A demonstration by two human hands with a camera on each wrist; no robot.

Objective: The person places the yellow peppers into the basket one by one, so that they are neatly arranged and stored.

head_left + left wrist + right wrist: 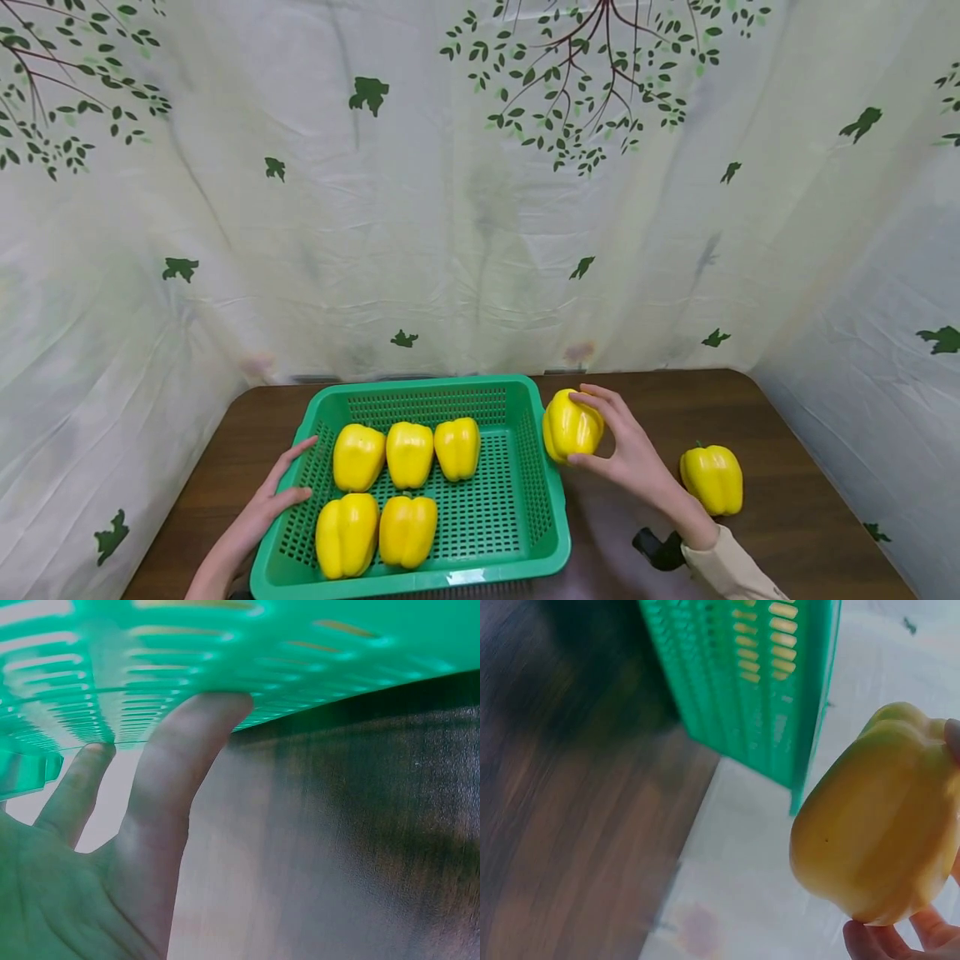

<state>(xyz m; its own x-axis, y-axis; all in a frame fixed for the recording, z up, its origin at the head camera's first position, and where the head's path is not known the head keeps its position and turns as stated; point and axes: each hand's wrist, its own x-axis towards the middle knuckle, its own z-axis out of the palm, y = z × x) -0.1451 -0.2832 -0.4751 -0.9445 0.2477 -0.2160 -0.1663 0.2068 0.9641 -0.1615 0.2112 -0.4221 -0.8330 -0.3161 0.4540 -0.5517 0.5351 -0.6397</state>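
A yellow bell pepper [570, 427] is gripped in my right hand [626, 450], raised just beyond the right rim of a green plastic basket [551, 492]. The right wrist view shows this pepper [877, 825] with fingertips at its lower end and another at its upper end. My left hand [262, 500] rests against the basket's left side, thumb and fingers spread and fairly straight. In the left wrist view the thumb [180, 757] lies along the slotted wall [300, 667]. Inside the basket, several yellow peppers [408, 454] lie in two rows on the left and middle.
One more yellow bell pepper [712, 479] sits on the brown wooden table [795, 517], right of my right forearm. A pale curtain [480, 250] with leaf prints hangs behind the table and along both sides. A dark strap [660, 548] is around my right wrist.
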